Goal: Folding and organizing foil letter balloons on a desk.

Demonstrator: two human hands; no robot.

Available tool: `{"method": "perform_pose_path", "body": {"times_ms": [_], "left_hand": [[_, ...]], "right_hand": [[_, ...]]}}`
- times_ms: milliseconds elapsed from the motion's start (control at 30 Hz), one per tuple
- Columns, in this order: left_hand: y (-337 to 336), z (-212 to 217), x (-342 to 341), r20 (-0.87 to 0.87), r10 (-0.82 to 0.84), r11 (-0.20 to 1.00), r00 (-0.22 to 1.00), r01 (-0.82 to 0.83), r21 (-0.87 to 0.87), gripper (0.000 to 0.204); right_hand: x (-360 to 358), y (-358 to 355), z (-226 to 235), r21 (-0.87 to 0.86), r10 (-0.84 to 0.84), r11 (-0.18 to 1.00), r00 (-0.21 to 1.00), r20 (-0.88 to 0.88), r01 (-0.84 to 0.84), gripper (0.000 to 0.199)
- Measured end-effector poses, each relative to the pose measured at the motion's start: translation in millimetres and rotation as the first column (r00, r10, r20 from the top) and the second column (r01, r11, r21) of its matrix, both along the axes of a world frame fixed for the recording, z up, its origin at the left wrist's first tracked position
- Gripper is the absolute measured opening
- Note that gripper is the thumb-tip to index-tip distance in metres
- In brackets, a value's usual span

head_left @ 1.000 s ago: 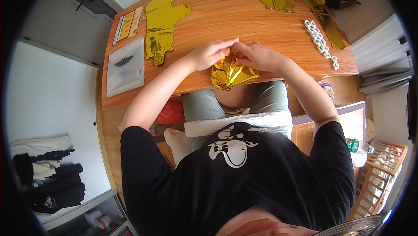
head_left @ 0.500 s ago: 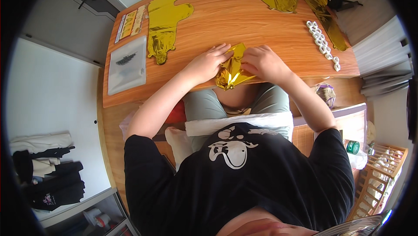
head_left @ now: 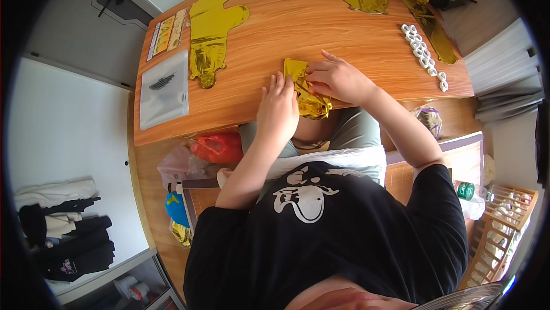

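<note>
Our left hand (head_left: 279,104) lies flat, fingers extended, on the near edge of the wooden worktop (head_left: 275,29), pressing a crumpled gold foil balloon (head_left: 307,93). Our right hand (head_left: 338,78) curls on the balloon's other side, pinching its foil. Farther off lie a flat gold balloon (head_left: 211,35) and white rings (head_left: 423,55).

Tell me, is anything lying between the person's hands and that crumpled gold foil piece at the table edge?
Nothing visible. The left hand lies flat against the gold foil piece, and the right hand presses on its top. The other foil shapes and white rings lie well apart.
</note>
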State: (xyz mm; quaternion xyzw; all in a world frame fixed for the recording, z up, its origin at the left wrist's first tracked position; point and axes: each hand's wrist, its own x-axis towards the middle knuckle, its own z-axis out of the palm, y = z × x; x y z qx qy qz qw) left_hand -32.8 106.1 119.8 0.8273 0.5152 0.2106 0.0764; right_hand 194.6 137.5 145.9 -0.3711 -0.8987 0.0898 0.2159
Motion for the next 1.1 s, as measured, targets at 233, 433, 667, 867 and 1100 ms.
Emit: {"method": "perform_pose_path", "body": {"times_ms": [233,433,667,867,1100], "left_hand": [[65,30,-18,0.103,-0.489,0.867,0.866,0.496,-0.054,0.058],[90,4,-13,-0.185,-0.639,0.766,0.746,0.640,-0.062,0.064],[87,1,-14,-0.232,-0.622,0.768,0.747,0.641,0.004,0.057],[86,0,-14,-0.207,-0.628,0.769,0.751,0.639,-0.013,0.063],[84,0,-13,-0.253,-0.606,0.778,0.755,0.628,0.009,0.057]], "right_hand": [[6,8,0,0.073,0.073,0.994,0.995,0.068,-0.078,0.026],[9,1,1,0.172,-0.022,0.985,0.999,0.031,0.016,0.023],[0,-43,5,0.165,-0.274,0.945,0.959,-0.069,0.282,0.022],[-4,-73,10,-0.236,-0.350,0.921,0.925,-0.146,0.311,0.028],[-21,-84,9,-0.528,-0.539,0.781,0.787,-0.300,0.333,0.027]]}}
